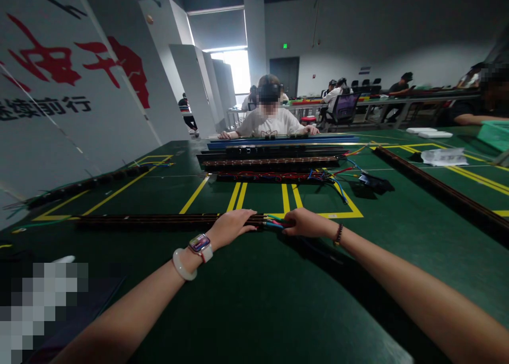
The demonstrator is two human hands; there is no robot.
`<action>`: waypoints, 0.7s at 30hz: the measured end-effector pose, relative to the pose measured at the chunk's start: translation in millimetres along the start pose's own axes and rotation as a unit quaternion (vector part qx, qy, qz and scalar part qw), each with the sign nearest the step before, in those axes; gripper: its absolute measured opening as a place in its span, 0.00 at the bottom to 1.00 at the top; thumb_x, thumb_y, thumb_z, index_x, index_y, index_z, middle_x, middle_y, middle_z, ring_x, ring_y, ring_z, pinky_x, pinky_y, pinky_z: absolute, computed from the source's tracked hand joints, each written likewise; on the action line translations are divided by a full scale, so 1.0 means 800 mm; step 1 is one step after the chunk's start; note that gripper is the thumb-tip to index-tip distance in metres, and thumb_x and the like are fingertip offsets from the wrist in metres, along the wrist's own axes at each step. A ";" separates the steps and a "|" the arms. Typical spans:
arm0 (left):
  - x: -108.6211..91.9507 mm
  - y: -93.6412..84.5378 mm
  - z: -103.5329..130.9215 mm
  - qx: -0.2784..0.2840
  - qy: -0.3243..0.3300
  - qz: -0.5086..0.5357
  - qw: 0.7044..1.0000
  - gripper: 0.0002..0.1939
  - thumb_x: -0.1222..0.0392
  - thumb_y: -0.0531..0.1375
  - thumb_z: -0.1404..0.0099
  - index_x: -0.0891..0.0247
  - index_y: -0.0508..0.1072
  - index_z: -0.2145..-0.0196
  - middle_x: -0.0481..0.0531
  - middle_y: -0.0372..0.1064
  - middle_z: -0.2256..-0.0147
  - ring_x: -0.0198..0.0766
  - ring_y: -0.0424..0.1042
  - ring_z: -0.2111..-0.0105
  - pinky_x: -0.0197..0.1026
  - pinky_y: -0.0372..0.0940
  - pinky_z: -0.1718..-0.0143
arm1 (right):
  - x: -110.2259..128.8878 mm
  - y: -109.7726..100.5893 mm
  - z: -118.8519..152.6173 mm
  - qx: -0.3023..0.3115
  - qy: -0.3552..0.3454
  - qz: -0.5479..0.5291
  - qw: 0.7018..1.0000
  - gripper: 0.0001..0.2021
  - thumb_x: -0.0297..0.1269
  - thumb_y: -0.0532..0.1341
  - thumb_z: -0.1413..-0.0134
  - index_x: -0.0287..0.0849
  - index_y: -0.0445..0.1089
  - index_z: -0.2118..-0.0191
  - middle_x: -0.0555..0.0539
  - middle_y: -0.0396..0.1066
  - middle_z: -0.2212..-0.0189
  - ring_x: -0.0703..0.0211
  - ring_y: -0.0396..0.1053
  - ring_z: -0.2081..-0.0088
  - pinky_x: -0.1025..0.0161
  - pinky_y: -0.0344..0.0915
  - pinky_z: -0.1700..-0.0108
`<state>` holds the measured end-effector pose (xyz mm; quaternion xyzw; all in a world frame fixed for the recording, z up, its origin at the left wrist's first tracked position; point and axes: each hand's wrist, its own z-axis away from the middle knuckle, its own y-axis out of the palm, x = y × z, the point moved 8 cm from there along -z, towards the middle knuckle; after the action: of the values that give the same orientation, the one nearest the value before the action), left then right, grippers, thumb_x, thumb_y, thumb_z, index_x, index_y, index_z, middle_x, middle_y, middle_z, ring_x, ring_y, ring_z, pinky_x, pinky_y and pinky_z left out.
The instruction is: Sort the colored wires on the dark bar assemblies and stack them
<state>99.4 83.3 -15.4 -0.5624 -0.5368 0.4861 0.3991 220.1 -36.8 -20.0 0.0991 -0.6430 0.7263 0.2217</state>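
Observation:
A long dark bar with copper-coloured lines (159,222) lies crosswise on the green table in front of me. My left hand (233,226) grips it near its right end, thumb on the near side and fingers over the top. Green, blue and red wires (274,222) come out of that end. My right hand (305,223) is closed around these wires, just right of the bar; its fingertips are partly hidden. Beyond lies a dark channel with red and blue wires (270,177) inside, its loose wire ends spreading at the right.
Several more long strips (278,141) lie farther back, before a seated person (274,115). Another long bar (437,186) runs slantwise on the right. A clear plastic bag (444,156) and a green bin (493,136) stand at far right. Yellow tape (194,194) marks the table.

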 end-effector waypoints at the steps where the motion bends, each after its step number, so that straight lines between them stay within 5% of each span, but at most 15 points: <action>1: -0.001 0.000 0.001 -0.001 0.002 -0.002 1.000 0.23 0.46 0.52 0.35 0.60 0.63 0.47 0.56 0.69 0.54 0.43 0.71 0.56 0.45 0.64 0.55 | 0.001 0.002 0.002 0.002 -0.003 -0.004 1.000 0.12 0.41 0.59 0.48 0.36 0.70 0.65 0.48 0.68 0.75 0.66 0.59 0.77 0.68 0.49 0.76; 10: -0.012 -0.001 0.026 0.012 0.058 -0.014 0.998 0.25 0.48 0.54 0.35 0.61 0.60 0.44 0.57 0.67 0.49 0.43 0.67 0.50 0.46 0.62 0.48 | 0.032 0.031 0.032 0.039 -0.032 -0.116 0.992 0.10 0.42 0.58 0.44 0.38 0.66 0.65 0.49 0.71 0.73 0.66 0.65 0.75 0.69 0.55 0.75; 15: -0.038 -0.021 0.048 -0.024 0.072 -0.007 0.997 0.23 0.48 0.54 0.35 0.61 0.62 0.46 0.59 0.60 0.43 0.46 0.59 0.43 0.53 0.55 0.42 | 0.040 0.040 0.033 0.070 -0.033 -0.176 0.981 0.11 0.43 0.59 0.46 0.39 0.63 0.66 0.50 0.71 0.74 0.65 0.66 0.74 0.70 0.56 0.76; 19: -0.085 -0.039 0.062 -0.037 -0.029 0.159 0.986 0.16 0.48 0.51 0.34 0.62 0.68 0.57 0.58 0.66 0.53 0.45 0.64 0.50 0.53 0.58 0.46 | 0.036 0.041 0.031 0.066 -0.016 -0.193 0.979 0.13 0.45 0.61 0.48 0.39 0.63 0.66 0.50 0.70 0.73 0.66 0.64 0.77 0.70 0.55 0.78; 21: -0.107 -0.019 0.067 0.042 -0.142 0.327 0.933 0.17 0.47 0.48 0.33 0.62 0.68 0.61 0.57 0.68 0.60 0.42 0.68 0.58 0.49 0.64 0.52 | 0.037 0.038 0.032 0.048 -0.015 -0.169 0.984 0.13 0.44 0.61 0.48 0.39 0.64 0.67 0.51 0.68 0.74 0.67 0.62 0.77 0.70 0.53 0.78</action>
<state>47.8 -3.8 -2.1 -0.6146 -0.3529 0.6869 0.1610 176.6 -57.9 -30.7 0.2278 -0.5848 0.7069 0.3263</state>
